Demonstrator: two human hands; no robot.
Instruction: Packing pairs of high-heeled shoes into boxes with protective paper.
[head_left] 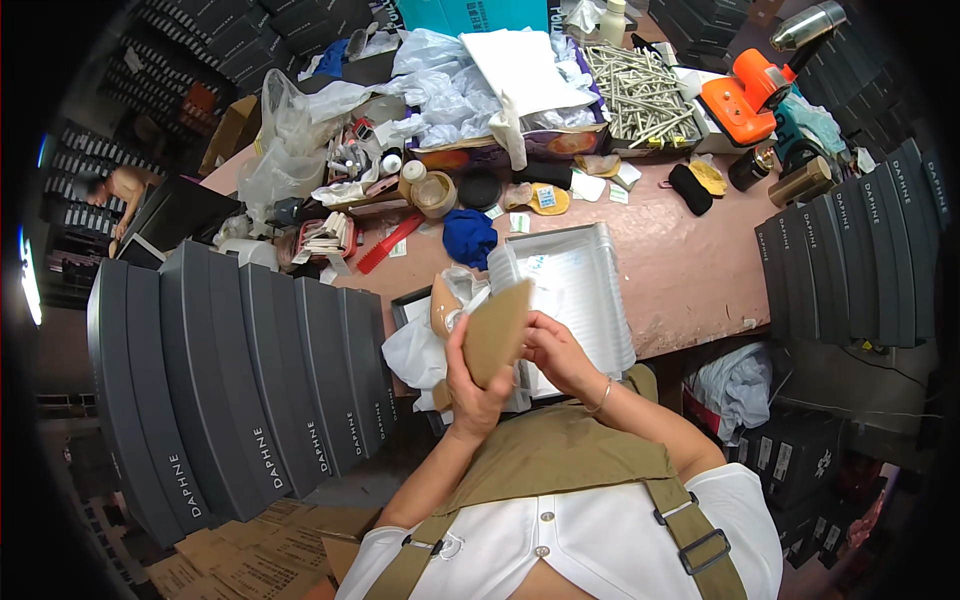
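My left hand [474, 388] is wrapped round a tan shoe [496, 335], whose flat sole-like face is turned up toward me. At the shoe's right edge, the fingers of my right hand [558, 352] are bent and pressed together; their tips are partly hidden behind it. Below and beyond my hands lies an open shoe box lined with white tissue paper [412, 350]. Another light tan shoe [441, 303] rests in it, partly covered by my left hand. Beside it stands the white-lined lid or tray [606, 290], which my right hand overlaps.
Grey shoe boxes [215, 380] stand in a row at left, and more boxes [850, 250] at right. Across the pink table [690, 270] lie a blue cloth [469, 238], a red brush [385, 245], a carton of crumpled paper [440, 80], paper sticks [640, 95] and an orange tool [740, 105].
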